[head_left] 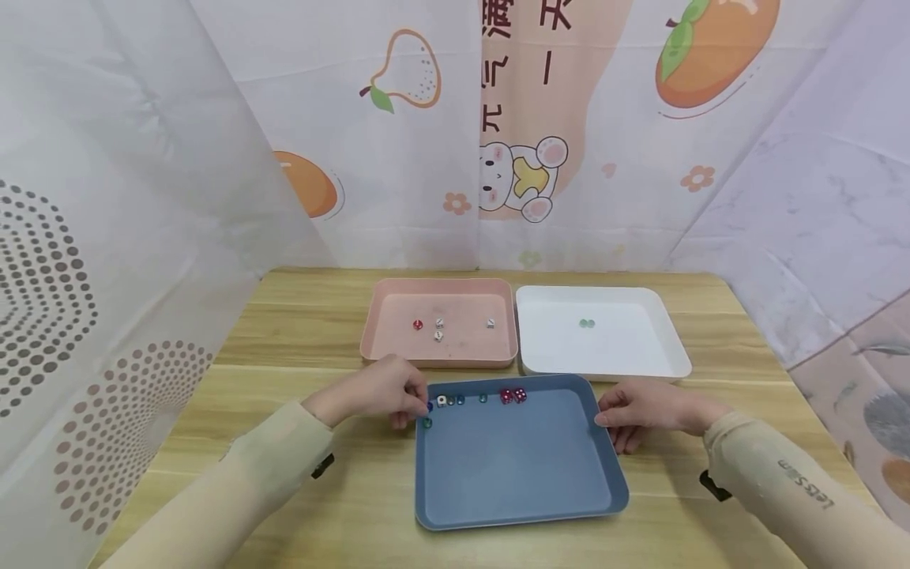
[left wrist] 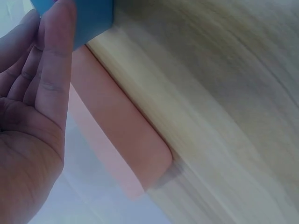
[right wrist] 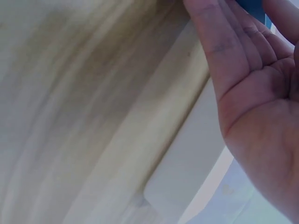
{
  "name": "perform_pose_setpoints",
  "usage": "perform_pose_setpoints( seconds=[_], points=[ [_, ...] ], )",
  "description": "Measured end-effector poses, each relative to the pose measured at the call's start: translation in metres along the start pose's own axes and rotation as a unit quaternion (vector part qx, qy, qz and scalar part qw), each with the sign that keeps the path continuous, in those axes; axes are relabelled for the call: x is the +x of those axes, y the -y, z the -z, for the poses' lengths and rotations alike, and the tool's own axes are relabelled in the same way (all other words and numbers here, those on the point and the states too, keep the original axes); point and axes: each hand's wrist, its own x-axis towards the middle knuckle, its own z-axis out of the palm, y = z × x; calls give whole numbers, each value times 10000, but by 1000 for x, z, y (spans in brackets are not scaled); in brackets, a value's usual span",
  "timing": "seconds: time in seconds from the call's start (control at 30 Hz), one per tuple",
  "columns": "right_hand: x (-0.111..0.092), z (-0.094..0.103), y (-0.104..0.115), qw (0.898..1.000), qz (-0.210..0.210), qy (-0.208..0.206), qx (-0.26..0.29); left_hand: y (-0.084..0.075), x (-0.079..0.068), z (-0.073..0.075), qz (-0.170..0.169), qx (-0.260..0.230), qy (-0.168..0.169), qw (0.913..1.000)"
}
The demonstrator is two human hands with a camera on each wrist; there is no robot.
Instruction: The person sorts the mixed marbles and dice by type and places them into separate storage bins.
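Observation:
A blue tray [head_left: 519, 466] is held at both sides. My left hand [head_left: 387, 391] pinches its left wall near the far corner, thumb over the rim. On the opposite side my right hand [head_left: 643, 411] grips the right wall, thumb on the rim and fingers beneath. Along the tray's far wall lie a white die [head_left: 441, 401], two red dice [head_left: 513, 395] and several small glass beads [head_left: 460, 400]. A green bead [head_left: 427, 423] lies by the left wall. The left wrist view shows the fingers [left wrist: 56, 56] at a blue tray corner.
Behind stand a pink tray [head_left: 441, 362] with a red die [head_left: 418, 324] and several white dice [head_left: 439, 323], and a white tray [head_left: 604, 356] with two pale green beads [head_left: 587, 323]. All rest on a wooden table [head_left: 306, 332] before a printed curtain [head_left: 441, 158].

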Motion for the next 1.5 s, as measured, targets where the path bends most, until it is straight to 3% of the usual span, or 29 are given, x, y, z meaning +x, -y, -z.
perform_pose_setpoints(
  seconds=[0.23, 0.47, 0.73, 1.1, 1.5],
  points=[
    [-2, 8, 12, 9998, -132, -26, -155, 7, -6, -4, 206, -114, 27, 9997],
    [-7, 25, 32, 9986, -140, -350, -376, 18, -11, -11, 443, -227, 76, 9987],
    [-5, 35, 59, 9955, -95, -626, -705, 25, -15, -17, 794, -970, 148, 9920],
    [18, 27, 79, 9910, 163, -397, -1265, 29, -17, -25, 1114, -1960, 202, 9740],
    [45, 8, 93, 9853, 294, -294, -1657, 33, -15, -27, 1160, -2481, 216, 9615]
  ],
)
